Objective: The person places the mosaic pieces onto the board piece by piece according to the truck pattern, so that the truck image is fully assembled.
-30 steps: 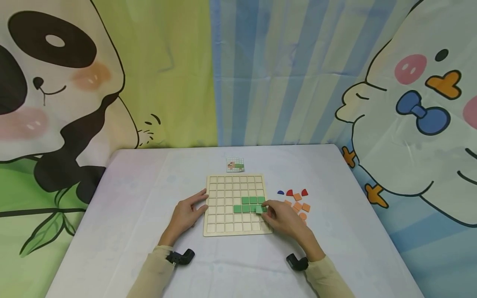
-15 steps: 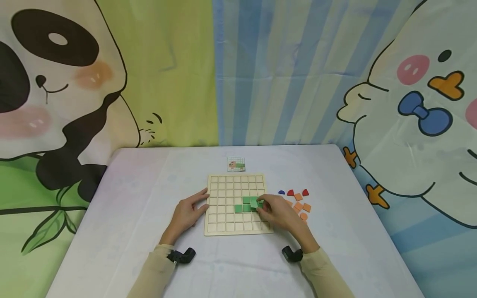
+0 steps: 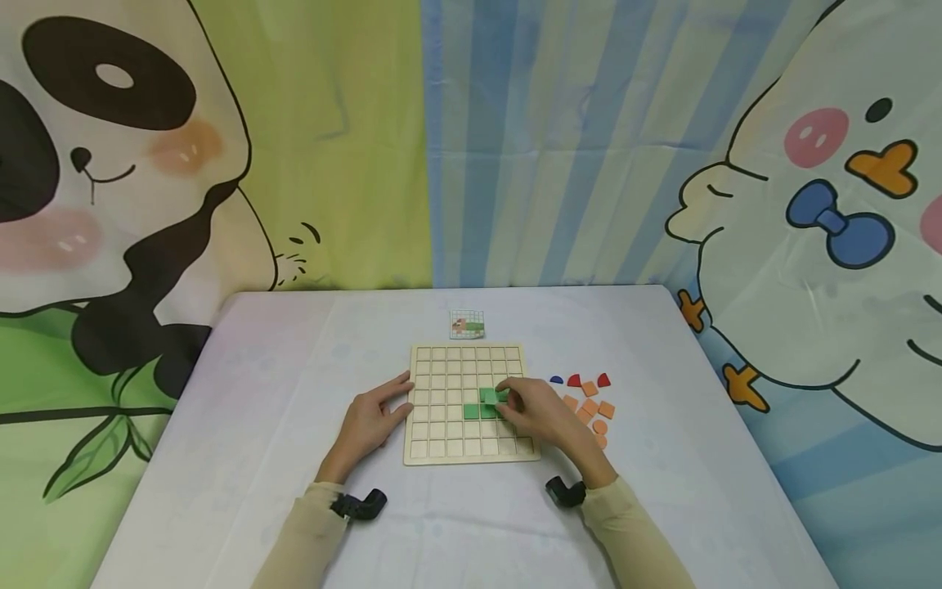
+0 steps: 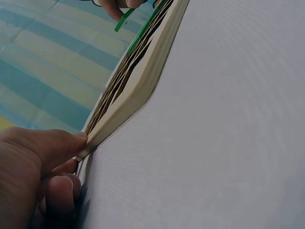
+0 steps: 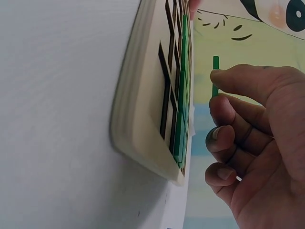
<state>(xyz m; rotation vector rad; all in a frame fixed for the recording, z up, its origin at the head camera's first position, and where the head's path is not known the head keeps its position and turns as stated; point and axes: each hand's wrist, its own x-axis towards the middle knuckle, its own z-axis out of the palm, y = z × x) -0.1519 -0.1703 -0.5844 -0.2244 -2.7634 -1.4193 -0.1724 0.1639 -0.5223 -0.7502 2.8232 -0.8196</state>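
Observation:
A pale wooden grid board (image 3: 437,448) lies on the white table, with several green square tiles (image 3: 471,412) set in its cells right of the middle. My left hand (image 3: 365,421) rests against the board's left edge, thumb and fingertips touching the rim. Over the green tiles, my right hand (image 3: 543,413) pinches one green square tile (image 5: 216,62) between thumb and fingertip. That tile shows edge-on in the right wrist view, raised off the board. Part of the green rows is hidden behind the right hand in the head view.
Right of the board lie loose pieces: orange squares (image 3: 607,410), orange rounds (image 3: 599,427), red quarter pieces (image 3: 603,380) and a blue half-round (image 3: 556,379). Behind the board sits a small pattern card (image 3: 467,325). Cartoon curtains (image 3: 515,147) hang past the table.
The right hand has moved left and slightly away from me with its green tile, across the green rows. The left hand has stayed at the board's edge.

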